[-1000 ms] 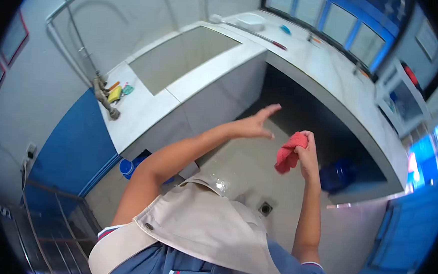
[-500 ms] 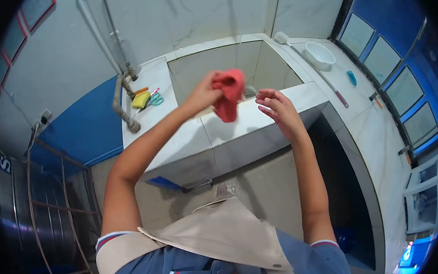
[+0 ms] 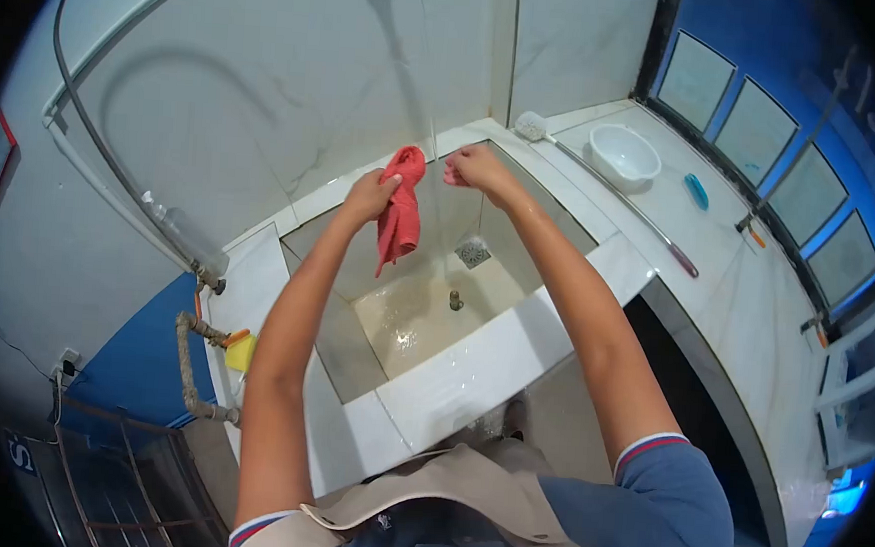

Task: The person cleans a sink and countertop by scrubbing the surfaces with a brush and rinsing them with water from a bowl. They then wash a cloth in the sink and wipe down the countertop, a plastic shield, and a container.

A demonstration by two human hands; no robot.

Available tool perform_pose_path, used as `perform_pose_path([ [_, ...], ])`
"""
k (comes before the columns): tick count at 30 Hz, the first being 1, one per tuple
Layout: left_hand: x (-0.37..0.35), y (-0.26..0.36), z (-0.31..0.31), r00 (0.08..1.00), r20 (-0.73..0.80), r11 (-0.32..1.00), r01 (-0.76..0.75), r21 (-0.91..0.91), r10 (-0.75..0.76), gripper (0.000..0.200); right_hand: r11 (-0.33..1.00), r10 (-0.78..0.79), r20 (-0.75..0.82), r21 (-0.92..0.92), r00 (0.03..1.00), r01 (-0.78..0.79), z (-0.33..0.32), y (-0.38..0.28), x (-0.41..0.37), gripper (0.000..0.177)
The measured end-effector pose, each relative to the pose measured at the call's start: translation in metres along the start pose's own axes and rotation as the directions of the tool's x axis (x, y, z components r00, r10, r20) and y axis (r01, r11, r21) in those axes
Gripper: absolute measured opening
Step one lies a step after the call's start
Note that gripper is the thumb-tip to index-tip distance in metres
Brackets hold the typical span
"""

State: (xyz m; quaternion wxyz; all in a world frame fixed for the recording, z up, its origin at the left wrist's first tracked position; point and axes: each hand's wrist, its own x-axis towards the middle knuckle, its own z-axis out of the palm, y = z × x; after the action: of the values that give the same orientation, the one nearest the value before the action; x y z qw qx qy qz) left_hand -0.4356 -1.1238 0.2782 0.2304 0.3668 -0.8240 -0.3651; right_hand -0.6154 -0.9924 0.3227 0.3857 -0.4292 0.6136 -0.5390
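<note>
My left hand (image 3: 371, 195) grips a red cloth (image 3: 401, 211), which hangs bunched over the sink (image 3: 352, 354), its lower corner dangling. Beside the cloth, a thin stream of water (image 3: 436, 203) falls into the basin. My right hand (image 3: 477, 168) is just right of the stream, apart from the cloth. Its fingers are curled in, and I see nothing in them. Below, on the wet sink floor, are a drain grate (image 3: 473, 253) and a small metal fitting (image 3: 456, 300).
A long-handled brush (image 3: 613, 189) lies on the right ledge, near a white basin (image 3: 625, 157) and a teal brush (image 3: 697, 191). At left are pipes (image 3: 187, 358), a yellow sponge (image 3: 240, 351) and a clear bottle (image 3: 187, 235). A rack (image 3: 136, 456) stands lower left.
My view has moved nearer the sink, showing its floor and the falling water. Both hands reach farther over the basin; my right fingers have curled from spread. The cloth stays in my left hand.
</note>
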Motion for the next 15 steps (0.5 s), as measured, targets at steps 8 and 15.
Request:
perform_pose_path([
  [8, 0.093, -0.016, 0.096, 0.949, 0.184, 0.852, 0.310, -0.421, -0.254, 0.013, 0.979, 0.202, 0.221, -0.056, 0.954, -0.194, -0.006, -0.003, 0.136, 0.012],
  [15, 0.111, -0.017, 0.109, 0.976, 0.028, 0.903, 0.212, -0.373, -0.218, 0.025, 0.956, 0.246, 0.382, -0.250, 0.891, -0.156, -0.015, -0.006, 0.156, 0.016],
])
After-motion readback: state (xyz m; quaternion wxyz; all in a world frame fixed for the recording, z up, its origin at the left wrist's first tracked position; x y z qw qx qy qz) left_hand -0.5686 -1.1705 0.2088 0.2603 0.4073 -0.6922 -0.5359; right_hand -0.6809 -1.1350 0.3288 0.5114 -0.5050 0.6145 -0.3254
